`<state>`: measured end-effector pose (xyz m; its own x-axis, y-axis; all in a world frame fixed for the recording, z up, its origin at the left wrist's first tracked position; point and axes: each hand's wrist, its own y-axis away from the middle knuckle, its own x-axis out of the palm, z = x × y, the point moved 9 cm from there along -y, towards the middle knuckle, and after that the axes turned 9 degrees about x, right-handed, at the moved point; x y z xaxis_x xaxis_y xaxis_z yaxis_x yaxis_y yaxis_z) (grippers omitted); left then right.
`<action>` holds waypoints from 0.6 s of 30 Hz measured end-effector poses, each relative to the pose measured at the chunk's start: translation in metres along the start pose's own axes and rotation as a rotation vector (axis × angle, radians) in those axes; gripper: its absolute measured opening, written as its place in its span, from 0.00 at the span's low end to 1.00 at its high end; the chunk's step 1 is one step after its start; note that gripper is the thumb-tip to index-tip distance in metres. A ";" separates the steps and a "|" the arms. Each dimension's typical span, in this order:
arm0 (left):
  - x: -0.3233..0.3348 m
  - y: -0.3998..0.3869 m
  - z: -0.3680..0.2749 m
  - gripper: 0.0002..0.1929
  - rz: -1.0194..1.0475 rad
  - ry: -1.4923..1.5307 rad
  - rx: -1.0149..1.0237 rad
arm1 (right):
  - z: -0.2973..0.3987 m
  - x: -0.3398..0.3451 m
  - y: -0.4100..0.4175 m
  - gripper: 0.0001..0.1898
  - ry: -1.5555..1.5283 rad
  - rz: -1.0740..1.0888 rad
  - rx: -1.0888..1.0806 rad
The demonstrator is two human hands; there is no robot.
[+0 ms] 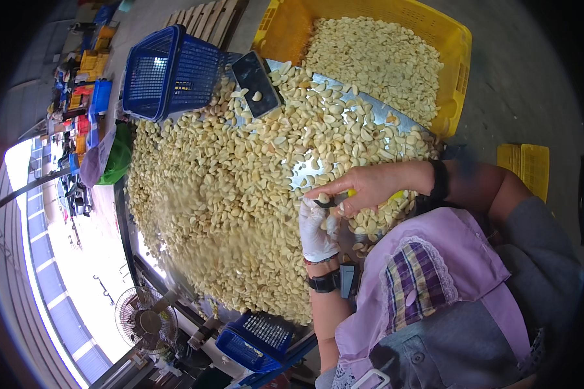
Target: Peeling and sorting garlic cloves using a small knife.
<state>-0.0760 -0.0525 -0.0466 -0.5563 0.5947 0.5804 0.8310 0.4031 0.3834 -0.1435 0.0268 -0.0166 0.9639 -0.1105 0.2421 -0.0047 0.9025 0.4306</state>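
Note:
My bare right hand (370,187) grips a small knife (327,202) with a black and yellow handle. My left hand (318,231), in a thin white glove, is closed at the knife's tip, with its fingertips near my right forefinger. A pale, curved piece (323,198), like a peeled clove or split kernel, lies between the hands at the blade. My left fingers partly hide what they hold. A broad heap of similar pale pieces (233,194) covers the metal table (305,172) before me.
A yellow crate (460,87) of pale pieces stands beyond the table's upper edge. A blue basket (190,73) and a dark phone (256,85) lie at the upper left. Another blue basket (253,350) is below. A fan (147,321) stands lower left, a green and purple cloth item (114,158) at the far edge.

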 end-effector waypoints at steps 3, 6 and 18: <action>0.001 0.003 0.001 0.16 0.021 0.077 0.021 | -0.002 0.000 -0.001 0.29 -0.012 0.012 0.015; -0.008 0.006 0.005 0.17 -0.090 0.142 0.055 | -0.012 -0.001 -0.007 0.27 -0.069 0.052 0.015; 0.022 0.030 -0.036 0.10 0.098 0.142 0.322 | -0.015 -0.037 -0.005 0.25 -0.174 -0.175 0.023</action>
<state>-0.0628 -0.0527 0.0033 -0.4490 0.5483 0.7055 0.8233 0.5607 0.0882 -0.1750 0.0321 -0.0405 0.8901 -0.3363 0.3077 0.1501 0.8536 0.4988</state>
